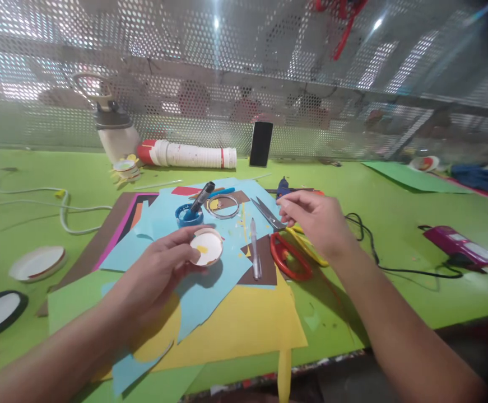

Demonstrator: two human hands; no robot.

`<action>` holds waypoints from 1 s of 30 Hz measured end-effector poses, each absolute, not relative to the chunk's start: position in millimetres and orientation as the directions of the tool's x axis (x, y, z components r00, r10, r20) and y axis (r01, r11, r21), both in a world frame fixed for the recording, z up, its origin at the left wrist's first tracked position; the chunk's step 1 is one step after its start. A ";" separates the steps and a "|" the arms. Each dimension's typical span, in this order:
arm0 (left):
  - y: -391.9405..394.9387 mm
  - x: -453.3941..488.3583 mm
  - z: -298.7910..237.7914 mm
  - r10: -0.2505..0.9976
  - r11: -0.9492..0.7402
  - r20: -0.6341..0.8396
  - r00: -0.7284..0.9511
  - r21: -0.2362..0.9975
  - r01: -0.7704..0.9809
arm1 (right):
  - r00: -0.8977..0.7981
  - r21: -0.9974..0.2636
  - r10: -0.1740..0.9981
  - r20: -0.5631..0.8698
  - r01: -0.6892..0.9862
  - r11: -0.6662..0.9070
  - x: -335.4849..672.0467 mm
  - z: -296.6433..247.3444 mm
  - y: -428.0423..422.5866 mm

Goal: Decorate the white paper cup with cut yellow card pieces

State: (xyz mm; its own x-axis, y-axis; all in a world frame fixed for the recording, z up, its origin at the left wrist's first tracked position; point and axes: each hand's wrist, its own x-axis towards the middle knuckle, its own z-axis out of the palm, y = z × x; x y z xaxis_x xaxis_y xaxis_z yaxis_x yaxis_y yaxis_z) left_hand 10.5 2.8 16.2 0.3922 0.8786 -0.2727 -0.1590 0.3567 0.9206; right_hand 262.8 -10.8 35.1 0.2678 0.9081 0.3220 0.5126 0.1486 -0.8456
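Note:
My left hand [159,263] grips a small round white cup-like piece [210,244] by its edge, with the thumb on top. A yellow patch shows inside this piece. Raised over the right part of the papers, my right hand [317,218] is closed in a pinch; whether anything tiny sits between its fingertips is hidden. Just left of those fingertips lie the blades of a pair of scissors [269,215], near red [274,252] and yellow loops. A clear pen [254,252] rests between the two hands, and a blue pot [182,217] with a dark marker leaning in it stands behind my left hand.
Coloured paper sheets [244,319] overlap on the green table [395,224]. Along the back stand a jug [120,140], a white tube [193,155] and a phone [261,144]. A cable runs to a purple device [458,244] at right. White lids [37,263] lie left.

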 end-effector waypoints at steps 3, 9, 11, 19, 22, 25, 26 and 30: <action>7.2 8.1 18.6 0.883 0.323 -0.235 0.407 0.933 -0.162 | 0.066 -0.734 0.966 0.252 0.663 0.146 261.7 29.8 -8.5; 12.5 6.9 20.0 0.888 0.335 -0.253 0.383 0.927 -0.165 | -0.323 -0.471 0.941 0.097 0.818 0.329 260.5 22.5 -7.8; 13.8 6.3 21.2 0.894 0.332 -0.247 0.375 0.926 -0.181 | -0.302 -0.505 0.951 0.074 0.810 0.297 262.9 22.9 -7.2; 19.3 -1.5 27.0 0.913 0.267 -0.187 0.361 0.946 -0.184 | -0.066 -0.717 0.986 0.153 0.680 0.157 275.7 18.5 3.9; 21.0 -4.4 28.3 0.902 0.267 -0.171 0.396 0.943 -0.199 | 0.076 -0.829 0.979 0.190 0.547 0.118 281.4 20.1 6.9; 21.6 -6.8 29.2 0.894 0.287 -0.183 0.408 0.935 -0.209 | 0.155 -0.860 0.966 0.209 0.500 0.106 287.4 31.6 6.8; 21.8 -7.5 29.4 0.899 0.287 -0.187 0.396 0.934 -0.211 | 0.177 -0.866 0.959 0.220 0.488 0.108 289.1 37.2 6.4; 23.3 -9.2 29.5 0.908 0.278 -0.196 0.370 0.943 -0.183 | 0.242 -0.886 0.945 0.219 0.455 0.089 294.3 58.8 2.9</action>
State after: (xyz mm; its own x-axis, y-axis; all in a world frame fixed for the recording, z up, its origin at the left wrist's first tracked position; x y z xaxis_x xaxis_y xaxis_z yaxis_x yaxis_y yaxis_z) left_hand -9.2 23.3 29.5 0.3703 0.9079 -0.1963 -0.1831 0.2785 0.9428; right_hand 294.3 2.9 58.8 0.2420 0.9452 0.2189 0.4550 0.0888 -0.8861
